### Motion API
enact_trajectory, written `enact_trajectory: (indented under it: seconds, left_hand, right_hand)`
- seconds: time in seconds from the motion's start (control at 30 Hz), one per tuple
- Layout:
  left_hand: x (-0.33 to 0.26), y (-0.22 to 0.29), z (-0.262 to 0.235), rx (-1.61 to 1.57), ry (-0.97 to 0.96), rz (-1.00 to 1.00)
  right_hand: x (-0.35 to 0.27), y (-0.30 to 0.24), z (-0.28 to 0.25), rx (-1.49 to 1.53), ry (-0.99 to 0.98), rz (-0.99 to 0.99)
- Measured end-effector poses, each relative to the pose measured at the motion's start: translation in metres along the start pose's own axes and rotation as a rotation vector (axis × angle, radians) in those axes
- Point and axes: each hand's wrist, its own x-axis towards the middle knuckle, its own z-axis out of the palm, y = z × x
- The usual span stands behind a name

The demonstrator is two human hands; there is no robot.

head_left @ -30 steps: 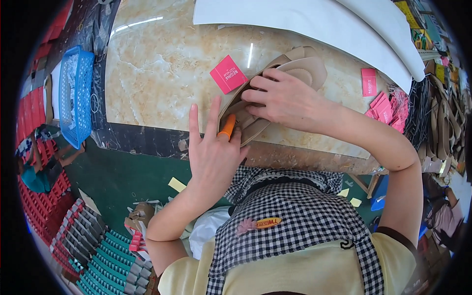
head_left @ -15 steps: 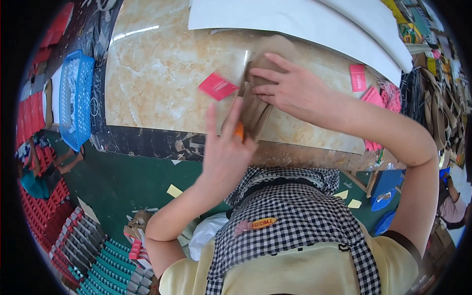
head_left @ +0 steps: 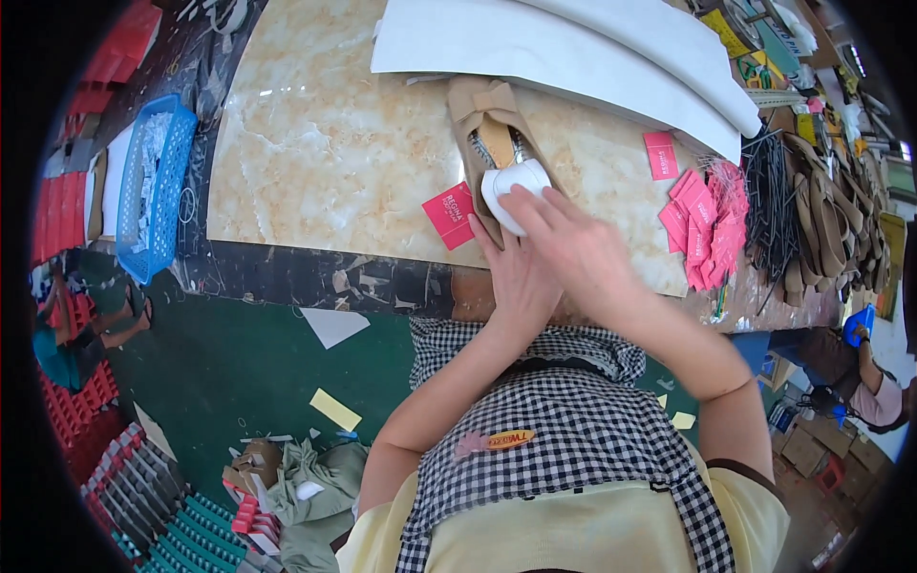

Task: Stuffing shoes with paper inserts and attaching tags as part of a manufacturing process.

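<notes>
A tan flat shoe (head_left: 553, 174) with a bow on its toe lies on the marbled tabletop, toe pointing away from me. A smooth white curled piece (head_left: 516, 181), perhaps paper or card, sits in its opening over the printed insole. My right hand (head_left: 580, 250) has its fingers closed at the near edge of that white piece. My left hand (head_left: 523, 277) grips the shoe's heel end, thumb spread to the left; part of the grip is hidden under my right hand. A pink square tag (head_left: 449, 216) lies against the shoe's left side.
White sheets (head_left: 535, 48) cover the table's far side. At the right are another pink tag (head_left: 660, 156), a pile of pink tags (head_left: 702, 224), black strips (head_left: 767, 205) and several tan shoes (head_left: 826, 210). A blue basket (head_left: 158, 191) stands at the left edge. People are at both sides.
The shoe now lies with its opening up and the white piece inside. My hands have come together at its heel. The orange object by my left hand is no longer visible.
</notes>
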Motion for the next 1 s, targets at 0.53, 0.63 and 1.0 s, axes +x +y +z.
enact_trajectory:
  seconds: [0.53, 0.63, 1.0]
  left_hand:
    - [-0.001, -0.001, 0.016, -0.031, 0.152, -0.038]
    - [0.004, 0.002, 0.011, 0.153, 0.025, 0.029]
    - [0.005, 0.003, 0.008, 0.186, 0.045, 0.012]
  right_hand:
    - [0.021, 0.004, 0.044, 0.116, 0.163, 0.005]
    - [0.081, 0.005, 0.030, 0.262, 0.119, 0.134]
    - [0.123, 0.005, 0.006, 0.292, -0.345, 0.192]
